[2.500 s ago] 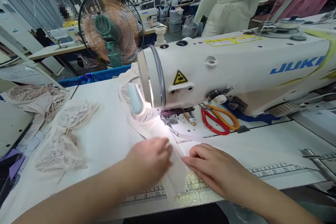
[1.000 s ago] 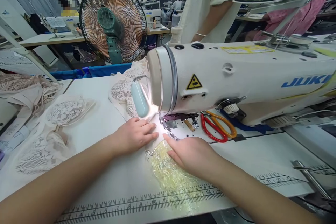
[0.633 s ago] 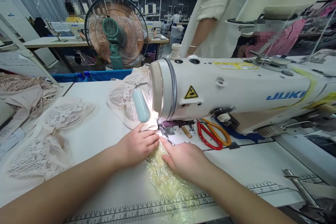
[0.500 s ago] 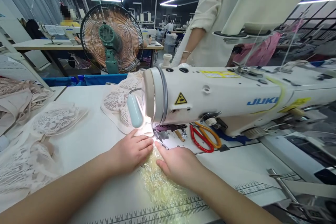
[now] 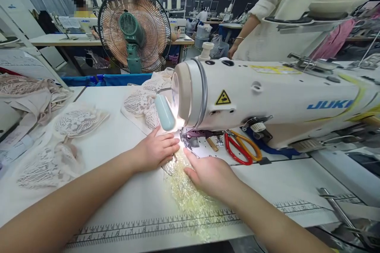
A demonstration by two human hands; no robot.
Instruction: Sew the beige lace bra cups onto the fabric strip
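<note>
My left hand (image 5: 156, 150) lies flat with fingers stretched out beside the needle area of a white JUKI sewing machine (image 5: 234, 99). Under and beyond its fingertips is pale fabric, seemingly part of a beige lace bra (image 5: 138, 102) spread behind the machine head. Close on the other side of the needle, my right hand (image 5: 209, 174) points its index finger toward the presser foot, thumb held apart. Between both hands runs a crinkled, clear yellowish film (image 5: 190, 189) stuck on the table. A pale blue lamp (image 5: 164, 112) lights the sewing spot; the fingertips' exact contact is hard to see.
Scissors with red and orange handles (image 5: 237, 150) lie beneath the machine arm. More lace pieces (image 5: 75, 122) rest at left. A ruler strip (image 5: 130, 231) follows the table's front edge. A large fan (image 5: 133, 27) and a person in white (image 5: 267, 35) stand behind.
The view has shifted, so the machine and bench appear farther right and slightly higher. Both hands stay by the needle, their poses nearly the same.
</note>
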